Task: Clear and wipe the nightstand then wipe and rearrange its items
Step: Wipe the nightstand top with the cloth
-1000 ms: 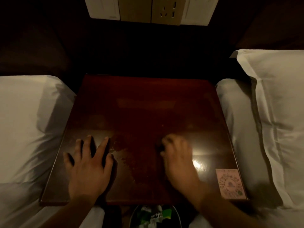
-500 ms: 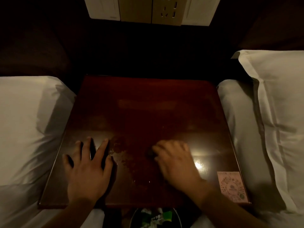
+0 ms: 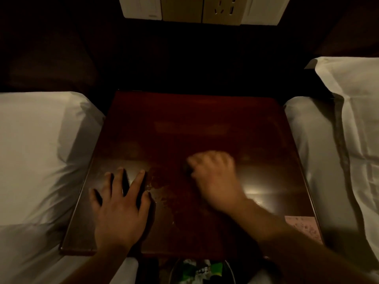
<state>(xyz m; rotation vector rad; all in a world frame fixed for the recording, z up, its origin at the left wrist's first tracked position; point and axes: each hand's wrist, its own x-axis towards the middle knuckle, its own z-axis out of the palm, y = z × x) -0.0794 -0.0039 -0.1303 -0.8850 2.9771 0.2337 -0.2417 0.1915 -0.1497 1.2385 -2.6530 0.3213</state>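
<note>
Head view: mid-wipe, your left hand (image 3: 121,208) flat on the nightstand (image 3: 205,124), right hand (image 3: 215,181) gripping a dark cloth (image 3: 187,170) at its centre; sweep nearby smears (image 3: 162,187) next.

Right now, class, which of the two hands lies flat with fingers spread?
The left hand, palm down on the nightstand near its left edge, fingers straight and apart. The right hand is curled round a small dark object.

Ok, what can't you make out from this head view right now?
Head view:
- Dark object in the grip of the right hand: motion blur and curled fingers hide what it is.
- Pink card: print too blurred, partly behind the right forearm.
- Bin below the nightstand: cut off by the bottom edge.
- Wall panel: cut by the top edge.
</note>
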